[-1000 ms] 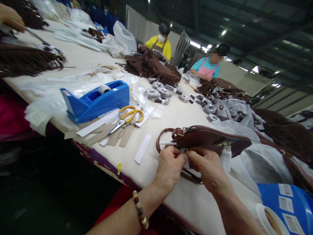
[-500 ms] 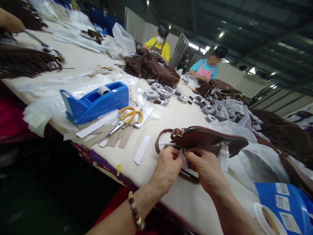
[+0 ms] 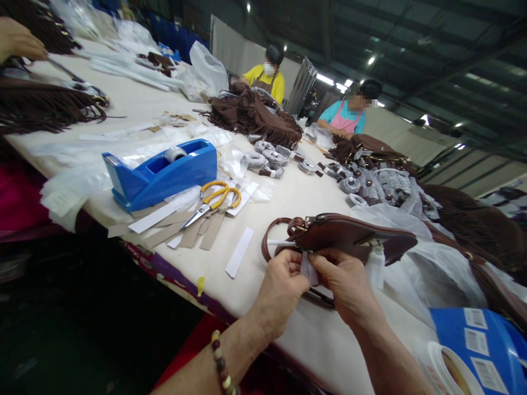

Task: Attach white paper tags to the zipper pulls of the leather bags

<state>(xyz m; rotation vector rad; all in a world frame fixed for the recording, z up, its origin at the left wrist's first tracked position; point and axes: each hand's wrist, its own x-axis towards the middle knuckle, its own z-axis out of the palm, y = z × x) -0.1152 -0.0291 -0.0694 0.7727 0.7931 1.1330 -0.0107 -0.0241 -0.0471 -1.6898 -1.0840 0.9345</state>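
Observation:
A brown leather handbag (image 3: pixel 349 236) lies flat on the white table (image 3: pixel 296 203) in front of me, its strap looping out to the left. My left hand (image 3: pixel 282 282) and my right hand (image 3: pixel 343 282) meet at the bag's near edge. Both pinch a small white wrapping piece (image 3: pixel 307 269) at the strap fitting, fingers curled closed. A bead bracelet (image 3: pixel 222 365) sits on my left wrist.
A blue tape dispenser (image 3: pixel 162 171), yellow-handled scissors (image 3: pixel 214 198) and white and brown paper strips (image 3: pixel 240 251) lie to the left. Brown fringed bags (image 3: pixel 255 112), wrapped hardware (image 3: pixel 267 156) and plastic bags crowd the far table. Two people work across. Another person's hand (image 3: pixel 18 41) is top left. A blue box (image 3: pixel 481 340) sits bottom right.
My hands have stayed at the bag's edge, shifting slightly as the fingers work the white piece. My left forearm has slid a little lower in view.

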